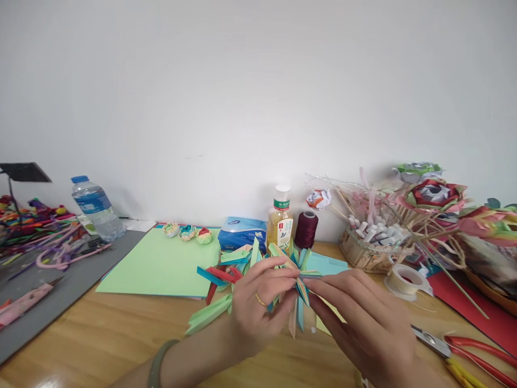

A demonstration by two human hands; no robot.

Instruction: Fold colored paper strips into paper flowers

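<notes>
Between my two hands is a folded paper piece [302, 291] with layered blue, green and peach edges. My left hand [264, 302], with a ring and a wristband, pinches it from the left. Fingers of my right hand [359, 312] press on its right side, thumb below. More folded paper strips in green, blue, red and peach lie behind and under the hands; a green strip [210, 312] sticks out at the left. Whether the strips behind the hands join the held piece is hidden.
Green paper sheets [157, 264] carry three small paper flowers [187, 233]. Behind stand a tissue pack [242, 233], a tea bottle [279, 221] and a dark red thread spool [306, 230]. Rightward are a basket [371, 253], a tape roll [406, 281] and red-handled pliers [448, 350]. A water bottle [98, 209] stands left.
</notes>
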